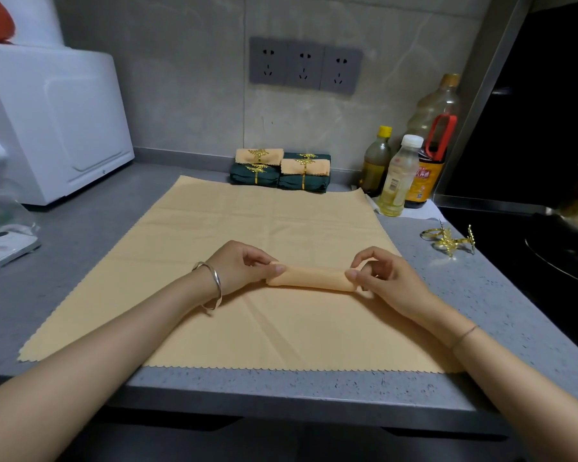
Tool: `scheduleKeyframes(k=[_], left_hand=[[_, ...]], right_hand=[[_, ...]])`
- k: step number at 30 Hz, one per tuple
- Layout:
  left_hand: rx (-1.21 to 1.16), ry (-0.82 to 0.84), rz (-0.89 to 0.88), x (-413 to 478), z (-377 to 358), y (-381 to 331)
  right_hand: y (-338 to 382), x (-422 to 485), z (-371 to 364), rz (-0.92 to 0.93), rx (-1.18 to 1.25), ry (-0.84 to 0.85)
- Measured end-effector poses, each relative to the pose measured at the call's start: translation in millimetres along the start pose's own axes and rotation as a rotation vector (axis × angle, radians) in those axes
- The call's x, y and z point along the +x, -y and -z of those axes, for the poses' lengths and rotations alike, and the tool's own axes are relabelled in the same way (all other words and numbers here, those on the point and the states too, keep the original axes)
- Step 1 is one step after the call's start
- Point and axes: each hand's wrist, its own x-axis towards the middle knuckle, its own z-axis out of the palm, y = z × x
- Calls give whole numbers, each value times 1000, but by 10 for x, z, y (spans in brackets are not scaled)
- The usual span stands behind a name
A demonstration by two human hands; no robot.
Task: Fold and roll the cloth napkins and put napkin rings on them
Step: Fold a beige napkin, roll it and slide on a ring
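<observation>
A rolled orange napkin lies across the middle of a flat orange napkin spread on the grey counter. My left hand pinches the roll's left end, and my right hand pinches its right end. Gold leaf-shaped napkin rings lie loose on the counter at the right. Against the back wall sits a stack of finished rolls, green and orange, each with a gold ring on it.
A white appliance stands at the back left, with a phone in front of it. Several oil and sauce bottles stand at the back right. A dark wok sits on the hob at the far right.
</observation>
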Motion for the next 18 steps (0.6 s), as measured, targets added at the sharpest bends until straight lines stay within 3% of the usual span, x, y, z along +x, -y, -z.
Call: scheduleKeyframes(k=[4,8,14,18], left_hand=[[57,50,81,42,40,-79],[262,133,79,74,171,-189],[534,69,-437,-2,-169,-397],[841,21,-558,32,-400,-340]], right_hand=[[82,104,63,-150,49,96],[137,193,119,-250,-34,157],[179,292,175,-340,-62,217],[203,319,170,-368,-57,232]])
